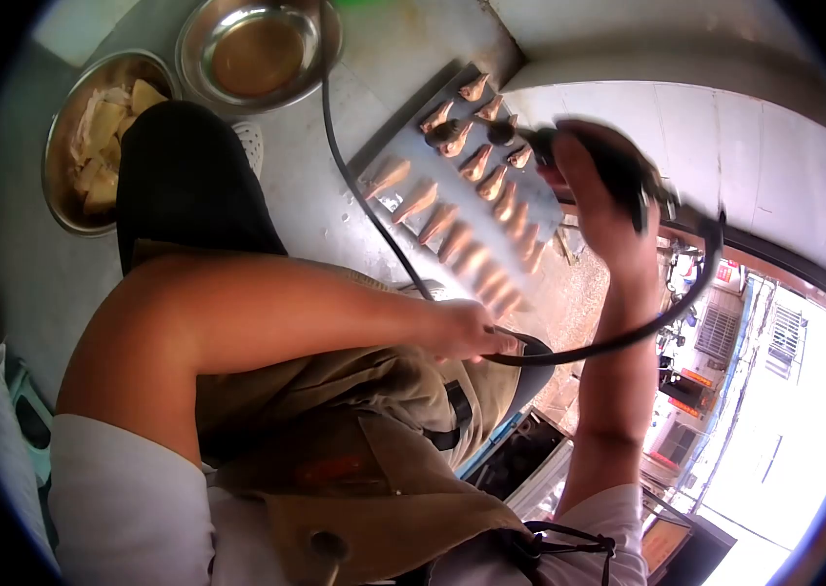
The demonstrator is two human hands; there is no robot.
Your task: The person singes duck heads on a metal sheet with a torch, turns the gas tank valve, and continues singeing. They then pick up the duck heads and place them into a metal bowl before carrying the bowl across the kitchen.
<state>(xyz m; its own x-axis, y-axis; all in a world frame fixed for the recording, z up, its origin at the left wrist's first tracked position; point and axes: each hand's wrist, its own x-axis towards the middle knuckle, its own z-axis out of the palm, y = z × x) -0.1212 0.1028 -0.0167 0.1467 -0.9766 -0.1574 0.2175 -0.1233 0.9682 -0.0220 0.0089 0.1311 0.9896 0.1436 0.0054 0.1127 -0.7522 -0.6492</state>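
Observation:
My left hand (467, 330) is closed around a black hose (589, 350), which loops up on the right towards the tool in my other hand. In my right hand (589, 190), raised above a metal tray (389, 125), is a black hose-fed tool (618, 171) that looks like a gas torch. Two dark rounded ends show in front of it, over the tray; no flame can be made out. Rows of drumstick-shaped meat pieces (474, 163) lie on the tray. Those at the near end look blurred and paler.
A steel basin (54, 181) with pale food pieces stands beside my black-clad knee (193, 176). Behind it is a wide steel bowl (188, 73) holding brownish liquid. Another stretch of hose (340, 156) crosses the wet grey floor. White wall panels (677, 117) rise at the right, above a bright street opening.

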